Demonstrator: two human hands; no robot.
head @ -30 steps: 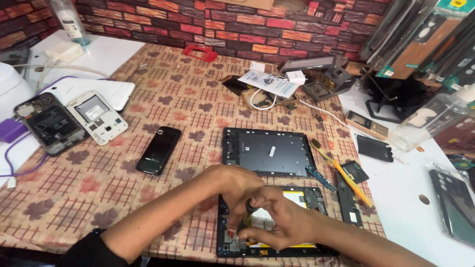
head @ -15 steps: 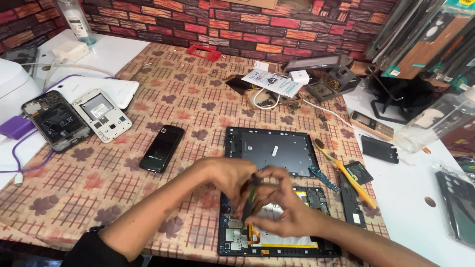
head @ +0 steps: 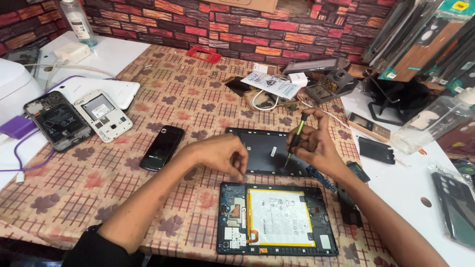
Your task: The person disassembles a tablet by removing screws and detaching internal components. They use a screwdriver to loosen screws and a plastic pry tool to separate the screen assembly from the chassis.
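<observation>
The right hand (head: 316, 143) grips a thin screwdriver (head: 295, 140) with a yellow-green and black handle, fingers closed around it, tip pointing down over the black back cover (head: 262, 148) that lies flat on the tabletop (head: 74, 198). The left hand (head: 220, 155) hovers at about 9 o'clock from the right one, its fingers curled with the tips pinched together just above the top edge of the opened tablet (head: 277, 219) (whether they hold a screw or anything else is too small to tell).

The tablet lies at 6 o'clock from both hands, near the front edge of the tabletop, its blue board on the left side and its large white battery with a yellow border filling the middle. The cover sits just beyond it at 12 o'clock, the two nearly touching.

At 9 o'clock from the left hand lies a black phone (head: 162, 147); farther out the same way lie a white phone shell (head: 104, 114) and a dark opened phone (head: 58, 120). At 12 o'clock from the cover lies a white leaflet (head: 271, 84) over a coiled cable. A clear bottle (head: 433, 123) lies at 3 o'clock from the right hand.
</observation>
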